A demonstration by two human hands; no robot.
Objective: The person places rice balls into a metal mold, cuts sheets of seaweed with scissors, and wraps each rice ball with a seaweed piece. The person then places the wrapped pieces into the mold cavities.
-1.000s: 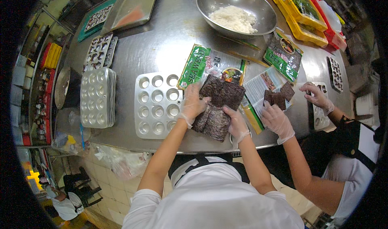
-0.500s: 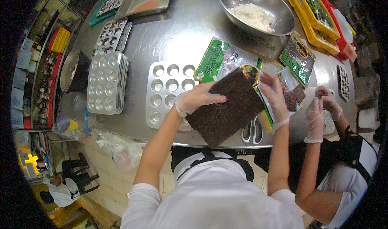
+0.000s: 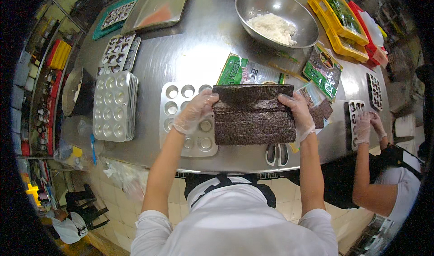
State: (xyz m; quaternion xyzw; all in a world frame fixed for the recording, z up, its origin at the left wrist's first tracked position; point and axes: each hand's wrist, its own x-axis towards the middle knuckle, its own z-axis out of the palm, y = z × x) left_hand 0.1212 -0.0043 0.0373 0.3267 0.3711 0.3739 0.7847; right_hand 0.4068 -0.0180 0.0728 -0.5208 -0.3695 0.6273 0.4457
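While both gloved hands hold the dark seaweed sheet [image 3: 254, 120] spread over the near part of the steel table [image 3: 140, 157], the fingers of the left hand [image 3: 197, 112] are closed on its upper left corner and those of the right hand [image 3: 299, 113] grip its upper right edge, thumb in front, the other fingertips mostly hidden. Under and beside the left fingers lies a muffin tin [image 3: 164, 136], its cups bare where they show; farther left stands a stack of similar tins [image 3: 113, 106]. Below the right fingers, near the table's front edge, rests a pair of scissors [image 3: 276, 156]. Just beyond the fingers a green packet [image 3: 233, 70] lies partly behind the sheet, and a second packet [image 3: 323, 73] sits past the right hand. Farther off, a wide metal bowl [image 3: 312, 34] holds white rice [image 3: 272, 28], with yellow crates [image 3: 316, 7] to its right. The tabletop shines brightly ahead of the left fingers. Well left of them, shelving [image 3: 45, 102] lines the room; below, pale tiled floor [image 3: 126, 211] shows. Well right of the right fingers, a co-worker's hands [image 3: 364, 127] meet over a narrow tray [image 3: 353, 138].
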